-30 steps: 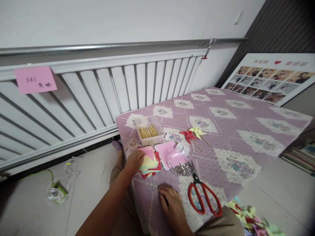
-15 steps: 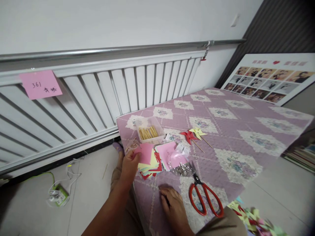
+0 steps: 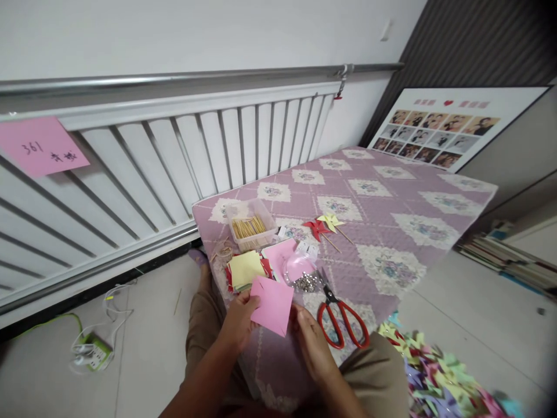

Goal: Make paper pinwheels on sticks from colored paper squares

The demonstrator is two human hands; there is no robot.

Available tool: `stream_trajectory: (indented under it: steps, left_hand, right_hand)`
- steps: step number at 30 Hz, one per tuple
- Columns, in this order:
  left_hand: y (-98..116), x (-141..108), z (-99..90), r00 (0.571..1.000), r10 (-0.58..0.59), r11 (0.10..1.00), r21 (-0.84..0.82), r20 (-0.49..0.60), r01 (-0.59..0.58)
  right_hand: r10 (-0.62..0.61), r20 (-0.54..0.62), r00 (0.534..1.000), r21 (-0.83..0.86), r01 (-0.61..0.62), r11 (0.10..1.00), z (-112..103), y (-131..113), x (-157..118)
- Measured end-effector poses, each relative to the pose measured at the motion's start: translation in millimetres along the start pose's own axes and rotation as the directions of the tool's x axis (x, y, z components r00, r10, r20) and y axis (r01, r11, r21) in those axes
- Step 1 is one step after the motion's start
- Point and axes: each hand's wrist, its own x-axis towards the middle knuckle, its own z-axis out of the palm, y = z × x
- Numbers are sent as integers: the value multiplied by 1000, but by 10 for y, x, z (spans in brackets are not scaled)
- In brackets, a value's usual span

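Note:
Between thumb and fingers, my left hand (image 3: 241,318) pinches a pink paper square (image 3: 273,306) by its left side. Short slits run in from corners of the paper. My right hand (image 3: 312,339) is at the square's right edge, its fingers curled together on the edge. Behind the paper lies a stack of coloured squares (image 3: 246,268), yellow on top and red at the sides. A round clear container of small metal pins (image 3: 306,283) stands to the right. Red-handled scissors (image 3: 337,316) lie beside my right hand.
A clear plastic box of wooden sticks (image 3: 249,228) stands at the back left of the cloth-covered table (image 3: 387,197). Red (image 3: 317,229) and yellow (image 3: 331,222) pinwheels lie behind the scissors. Many paper pinwheels (image 3: 448,371) are heaped at lower right. A radiator (image 3: 226,145) lines the wall.
My left hand has lifted the pink square off the stack towards me, baring a yellow sheet. My right hand has risen from the tabletop to the square's edge. The view has shifted right.

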Motion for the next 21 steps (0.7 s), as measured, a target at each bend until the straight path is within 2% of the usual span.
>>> stream_trajectory:
  steps: [3,6,9,11,13,17,19,21]
  left_hand:
    - [-44,-26,-20,999,-21,1000,15,47,20]
    - [-51,-86,-10,993,-35,998,-42,114,40]
    - [-74,-165,19,983,7,980,-198,185,30]
    - [-133,-216,39,981,24,962,-272,194,30]
    - [-224,-259,67,983,-12,955,-289,182,65]
    - [-353,-297,166,990,-61,951,-294,128,97]
    - [-340,-288,209,996,-53,948,-311,78,75]
    - [-294,-266,215,998,-60,943,-327,21,64]
  right_hand:
    - [161,79,984,197,-173,965,108,-122,-69]
    - [260,72,963,312,-270,911,193,-208,-131]
    - [277,33,960,389,-267,882,219,-278,-148]
    - [265,3,964,425,-241,873,219,-313,-144]
    - [251,-13,968,430,-221,875,223,-324,-142]
    - [185,-13,983,310,-172,935,212,-266,-152]
    - [134,-8,991,134,-132,982,136,-238,-145]
    - [32,-44,999,-140,-38,989,-30,-243,-117]
